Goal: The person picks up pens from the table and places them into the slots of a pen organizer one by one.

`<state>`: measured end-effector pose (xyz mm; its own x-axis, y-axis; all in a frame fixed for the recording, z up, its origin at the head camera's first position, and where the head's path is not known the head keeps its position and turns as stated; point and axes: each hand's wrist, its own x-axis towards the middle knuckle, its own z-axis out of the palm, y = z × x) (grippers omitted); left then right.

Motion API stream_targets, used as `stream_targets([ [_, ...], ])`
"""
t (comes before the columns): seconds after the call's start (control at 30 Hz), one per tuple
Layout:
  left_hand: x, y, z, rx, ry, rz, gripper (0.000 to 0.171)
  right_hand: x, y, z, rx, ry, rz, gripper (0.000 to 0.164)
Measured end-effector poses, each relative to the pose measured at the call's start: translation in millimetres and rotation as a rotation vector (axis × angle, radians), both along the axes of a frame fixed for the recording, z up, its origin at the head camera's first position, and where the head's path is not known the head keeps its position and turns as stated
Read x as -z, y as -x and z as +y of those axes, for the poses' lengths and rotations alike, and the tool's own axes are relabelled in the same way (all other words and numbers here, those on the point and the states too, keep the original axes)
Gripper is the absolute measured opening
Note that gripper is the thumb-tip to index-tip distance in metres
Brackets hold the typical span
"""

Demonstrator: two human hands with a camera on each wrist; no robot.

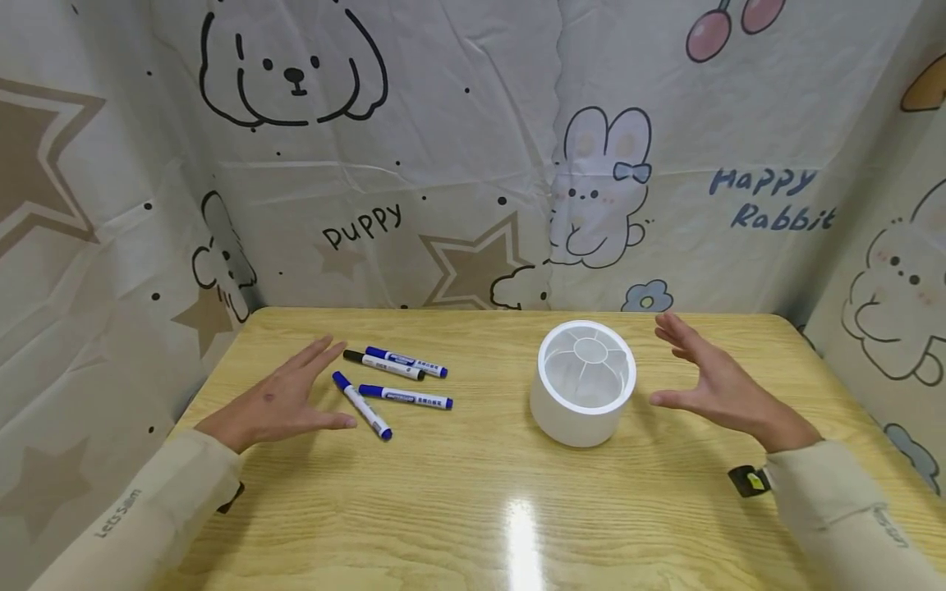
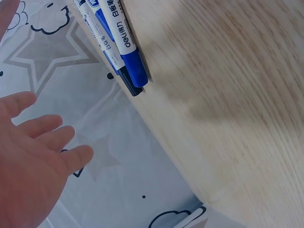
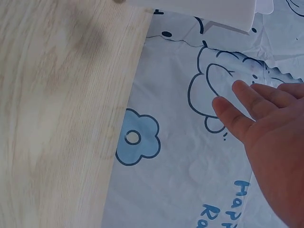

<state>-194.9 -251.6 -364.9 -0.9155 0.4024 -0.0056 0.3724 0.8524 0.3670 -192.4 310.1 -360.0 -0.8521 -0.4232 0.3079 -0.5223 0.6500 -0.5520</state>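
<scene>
Cream sleeves (image 1: 155,502) come in closest, at 8 and 4 o'clock. Big cloth (image 1: 458,139) with cartoon pets hangs at 12 o'clock. Under it is the wood counter (image 1: 473,468). On the counter, at 4 o'clock from the middle of the head view, a white cup (image 1: 578,417) stands upright. It has slots inside, and no pen shows in them. The right hand (image 1: 713,392) is at the cup's 3 o'clock, near but apart. The left hand (image 1: 281,402) is at 9 o'clock from four pens. One is a black pen (image 1: 384,365); three are blue pens (image 1: 405,397).

To do this well, I think each pen should be pinched by its middle, one at a time. Two lie tight together, so they could roll. The cup seems best held by its outside wall, so it stays still.

Each grip is wide, thumb far from fingers, and holds nothing. The left fingertips are just beside the black pen's cap; the left wrist view shows a gap.
</scene>
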Motion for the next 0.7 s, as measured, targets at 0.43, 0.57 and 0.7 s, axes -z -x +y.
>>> stream_targets([
  [0.43,9.7,3.7,2,0.055,-0.078,0.028,0.096,5.9,6.1,-11,-0.022,0.056,-0.048,0.103],
  [0.57,11.9,4.7,3,0.079,-0.083,0.035,0.091,7.1,7.6,-14,-0.026,0.067,-0.060,0.100],
  [0.7,15.1,6.2,4,0.096,-0.092,0.025,0.086,7.9,9.1,-17,-0.029,0.077,-0.058,0.098],
])
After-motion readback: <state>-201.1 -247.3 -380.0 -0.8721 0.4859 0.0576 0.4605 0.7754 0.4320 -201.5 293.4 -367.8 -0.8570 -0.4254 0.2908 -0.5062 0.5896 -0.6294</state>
